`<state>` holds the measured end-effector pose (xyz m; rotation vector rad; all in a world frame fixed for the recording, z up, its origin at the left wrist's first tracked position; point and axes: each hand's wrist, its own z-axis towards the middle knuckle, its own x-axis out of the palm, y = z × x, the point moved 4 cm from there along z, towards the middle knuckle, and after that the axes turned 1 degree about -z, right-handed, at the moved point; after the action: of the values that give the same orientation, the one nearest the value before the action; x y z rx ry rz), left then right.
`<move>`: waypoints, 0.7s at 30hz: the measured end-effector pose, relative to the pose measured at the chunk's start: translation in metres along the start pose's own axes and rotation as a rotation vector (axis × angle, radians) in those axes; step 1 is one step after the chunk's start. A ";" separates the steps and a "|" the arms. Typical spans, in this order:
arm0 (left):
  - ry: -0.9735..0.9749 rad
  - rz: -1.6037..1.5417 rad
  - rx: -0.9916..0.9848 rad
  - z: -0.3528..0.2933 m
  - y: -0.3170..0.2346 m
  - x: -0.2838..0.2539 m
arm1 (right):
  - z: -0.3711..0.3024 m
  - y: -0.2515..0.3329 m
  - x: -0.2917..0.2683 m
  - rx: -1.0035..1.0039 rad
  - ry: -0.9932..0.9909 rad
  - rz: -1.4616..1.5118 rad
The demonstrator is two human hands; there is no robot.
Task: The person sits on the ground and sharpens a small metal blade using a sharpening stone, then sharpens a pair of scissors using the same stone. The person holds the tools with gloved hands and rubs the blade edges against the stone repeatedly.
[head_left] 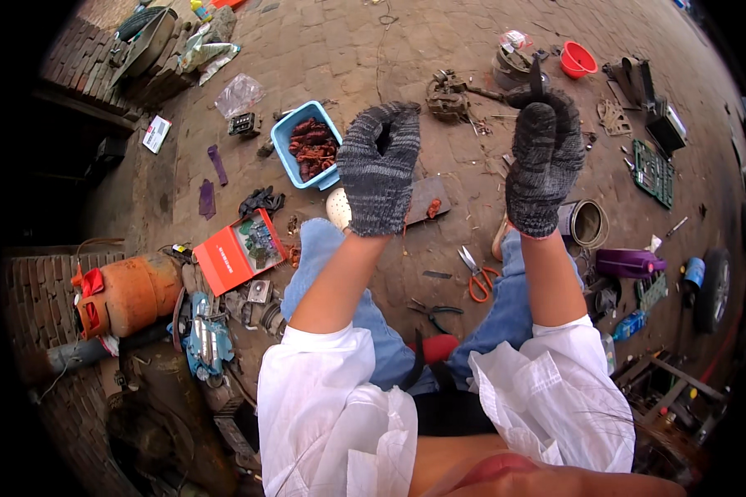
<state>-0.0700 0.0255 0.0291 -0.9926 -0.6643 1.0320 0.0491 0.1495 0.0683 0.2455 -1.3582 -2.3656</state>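
Tub [283, 142] in danger here: one low sweep of the left hand [376, 178], fingertips pinched to thumb, could spill those red parts [311, 151] (right hand [544, 170]'s hold, can't tell).

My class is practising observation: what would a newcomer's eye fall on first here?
Probably the left hand and right hand, both gloved in dark grey, at upper centre. Just left of them sits a light-blue basin of reddish-brown pieces; an orange cylinder is at far left.

Flecked grey-black gloves [378, 182], white sleeves [319, 377], blue jeans [506, 302]; light-blue basin [281, 144] at eleven o'clock, orange gas cylinder [141, 294] at nine, purple jug [626, 263] at three.
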 end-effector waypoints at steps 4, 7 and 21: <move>-0.045 -0.022 0.075 -0.002 -0.004 0.005 | -0.022 -0.017 0.035 0.170 0.426 0.006; -0.069 0.029 0.100 -0.004 -0.008 0.006 | -0.024 -0.022 0.039 0.127 0.489 -0.052; -0.079 0.041 0.150 -0.007 -0.001 0.003 | -0.025 -0.019 0.043 0.227 0.536 0.128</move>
<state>-0.0627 0.0257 0.0273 -0.8413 -0.6236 1.1443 0.0141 0.1202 0.0410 0.7703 -1.3171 -1.8502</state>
